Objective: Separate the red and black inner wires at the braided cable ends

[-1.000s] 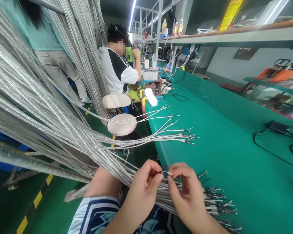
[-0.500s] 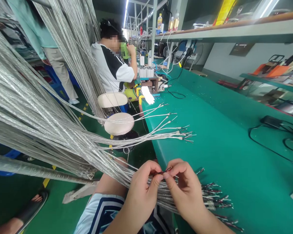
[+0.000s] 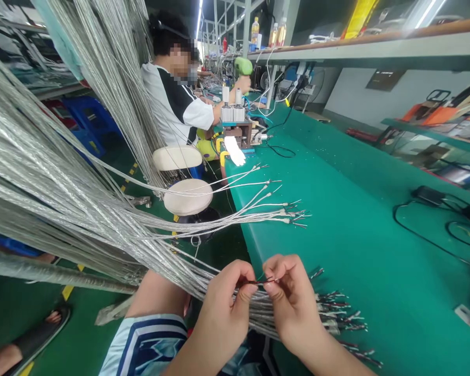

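Observation:
Both hands meet over a bundle of silvery braided cables (image 3: 198, 277) that runs from the left across my lap to the green bench. My left hand (image 3: 229, 300) pinches thin dark red and black wires (image 3: 263, 282) between thumb and forefinger. My right hand (image 3: 295, 300) grips the same wires a little farther right, with its thumb and fingertips together. A short stretch of wire shows between the two hands. Past my right hand lie many stripped cable ends (image 3: 347, 318) with dark and white cores. More cables with stripped ends (image 3: 288, 214) rest farther up the bench edge.
A co-worker (image 3: 176, 99) sits ahead on the left, holding a green tool (image 3: 243, 66). A small machine (image 3: 237, 128) and a white glove (image 3: 234, 151) stand at the bench edge. Stools (image 3: 188, 197), hanging cables (image 3: 113, 78), a black adapter (image 3: 429, 195) and a shelf (image 3: 337, 52) surround the bench.
My hands have drawn slightly apart, and more wire shows between them. The co-worker's green tool has moved away from the head to the right and downward. The view has shifted slightly.

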Action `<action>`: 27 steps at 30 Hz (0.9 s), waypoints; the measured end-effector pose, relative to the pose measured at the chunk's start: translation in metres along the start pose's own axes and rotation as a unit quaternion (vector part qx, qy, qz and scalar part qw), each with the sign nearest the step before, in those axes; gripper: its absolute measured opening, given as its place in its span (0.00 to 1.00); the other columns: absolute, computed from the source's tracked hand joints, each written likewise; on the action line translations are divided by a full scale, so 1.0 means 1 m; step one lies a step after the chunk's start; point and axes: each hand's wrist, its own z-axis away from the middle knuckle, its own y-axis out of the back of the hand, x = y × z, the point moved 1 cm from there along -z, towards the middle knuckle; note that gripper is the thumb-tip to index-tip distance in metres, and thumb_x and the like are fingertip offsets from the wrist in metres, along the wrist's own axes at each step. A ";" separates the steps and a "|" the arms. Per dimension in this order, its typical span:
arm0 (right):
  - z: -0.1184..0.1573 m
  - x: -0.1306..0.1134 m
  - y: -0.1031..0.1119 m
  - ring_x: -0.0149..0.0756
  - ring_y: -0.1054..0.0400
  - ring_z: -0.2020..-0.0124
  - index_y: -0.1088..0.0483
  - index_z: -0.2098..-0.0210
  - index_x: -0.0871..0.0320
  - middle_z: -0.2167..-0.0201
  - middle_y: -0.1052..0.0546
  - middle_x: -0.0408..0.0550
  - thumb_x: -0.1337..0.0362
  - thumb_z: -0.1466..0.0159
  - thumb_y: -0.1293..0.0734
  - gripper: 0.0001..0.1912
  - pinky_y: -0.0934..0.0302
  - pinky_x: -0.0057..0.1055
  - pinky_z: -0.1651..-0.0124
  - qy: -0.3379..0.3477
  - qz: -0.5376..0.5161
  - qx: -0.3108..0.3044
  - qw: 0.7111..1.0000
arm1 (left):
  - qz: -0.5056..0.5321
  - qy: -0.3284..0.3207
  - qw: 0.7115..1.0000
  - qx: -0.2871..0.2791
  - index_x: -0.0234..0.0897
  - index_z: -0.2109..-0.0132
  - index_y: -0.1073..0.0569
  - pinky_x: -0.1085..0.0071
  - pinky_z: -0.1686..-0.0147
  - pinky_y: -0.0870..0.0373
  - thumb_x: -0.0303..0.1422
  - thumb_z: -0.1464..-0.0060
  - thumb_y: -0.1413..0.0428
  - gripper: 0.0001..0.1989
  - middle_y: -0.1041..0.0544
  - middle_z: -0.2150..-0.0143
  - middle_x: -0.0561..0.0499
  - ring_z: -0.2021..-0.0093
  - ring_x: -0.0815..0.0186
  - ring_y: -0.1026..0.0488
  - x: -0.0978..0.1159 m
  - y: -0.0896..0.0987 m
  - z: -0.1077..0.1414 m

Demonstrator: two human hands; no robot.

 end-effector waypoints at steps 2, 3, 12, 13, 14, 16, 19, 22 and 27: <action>0.000 -0.002 -0.001 0.36 0.41 0.63 0.44 0.61 0.51 0.64 0.37 0.42 0.69 0.29 0.40 0.07 0.45 0.32 0.62 -0.003 -0.007 0.005 1.000 | 0.000 -0.004 1.000 0.001 0.39 0.63 0.35 0.72 0.71 0.44 0.38 0.33 0.51 0.10 0.33 0.68 0.55 0.69 0.68 0.37 0.002 0.001 0.002; 0.000 -0.003 -0.001 0.35 0.41 0.63 0.44 0.62 0.51 0.65 0.37 0.42 0.70 0.29 0.40 0.08 0.45 0.32 0.62 -0.002 -0.012 0.007 1.000 | 0.000 -0.007 1.000 0.001 0.39 0.63 0.35 0.72 0.71 0.44 0.38 0.33 0.52 0.10 0.34 0.69 0.55 0.70 0.69 0.37 0.003 0.002 0.003; 0.001 -0.003 -0.003 0.35 0.40 0.65 0.47 0.64 0.52 0.67 0.37 0.43 0.70 0.31 0.40 0.09 0.44 0.31 0.64 0.016 0.037 -0.008 0.999 | 0.036 0.012 0.999 -0.028 0.39 0.63 0.34 0.73 0.71 0.45 0.39 0.34 0.50 0.11 0.34 0.68 0.55 0.68 0.68 0.38 0.003 0.012 0.009; 0.001 -0.002 -0.002 0.36 0.39 0.66 0.46 0.64 0.52 0.67 0.36 0.43 0.70 0.31 0.40 0.09 0.44 0.32 0.65 0.020 0.057 -0.015 0.998 | 0.042 0.020 0.998 -0.036 0.39 0.64 0.34 0.73 0.71 0.45 0.40 0.34 0.50 0.11 0.35 0.69 0.55 0.68 0.68 0.38 0.002 0.015 0.010; 0.001 -0.002 -0.001 0.36 0.39 0.66 0.46 0.64 0.52 0.67 0.35 0.44 0.69 0.32 0.40 0.09 0.43 0.32 0.65 0.026 0.074 -0.023 0.997 | 0.049 0.030 0.997 -0.045 0.39 0.64 0.35 0.73 0.71 0.45 0.40 0.34 0.50 0.12 0.35 0.69 0.55 0.69 0.68 0.39 0.001 0.017 0.011; 0.000 -0.002 0.001 0.36 0.38 0.67 0.46 0.65 0.52 0.68 0.35 0.44 0.68 0.32 0.40 0.08 0.43 0.33 0.65 0.034 0.093 -0.031 0.995 | 0.070 0.050 0.994 -0.063 0.38 0.64 0.35 0.72 0.71 0.47 0.40 0.34 0.50 0.12 0.37 0.70 0.55 0.70 0.68 0.41 0.000 0.021 0.012; -0.002 -0.003 0.003 0.36 0.38 0.69 0.47 0.66 0.52 0.69 0.35 0.43 0.67 0.32 0.40 0.09 0.43 0.33 0.66 0.045 0.110 -0.025 0.993 | 0.106 0.070 0.989 -0.079 0.38 0.65 0.35 0.72 0.71 0.48 0.39 0.36 0.48 0.11 0.39 0.70 0.56 0.70 0.69 0.43 0.001 0.027 0.014; -0.005 -0.006 0.006 0.36 0.39 0.69 0.47 0.66 0.52 0.71 0.36 0.43 0.66 0.31 0.39 0.10 0.43 0.32 0.67 0.054 0.106 -0.022 0.993 | 0.132 0.091 0.984 -0.082 0.38 0.65 0.35 0.73 0.70 0.48 0.35 0.38 0.47 0.08 0.39 0.70 0.56 0.70 0.70 0.44 0.004 0.031 0.013; -0.015 -0.012 0.016 0.36 0.41 0.66 0.45 0.66 0.52 0.70 0.37 0.42 0.68 0.30 0.37 0.11 0.45 0.30 0.65 0.056 0.034 0.049 0.997 | 0.217 0.107 0.968 -0.068 0.38 0.65 0.37 0.74 0.71 0.48 0.38 0.38 0.47 0.10 0.40 0.72 0.57 0.71 0.71 0.45 0.002 0.036 0.010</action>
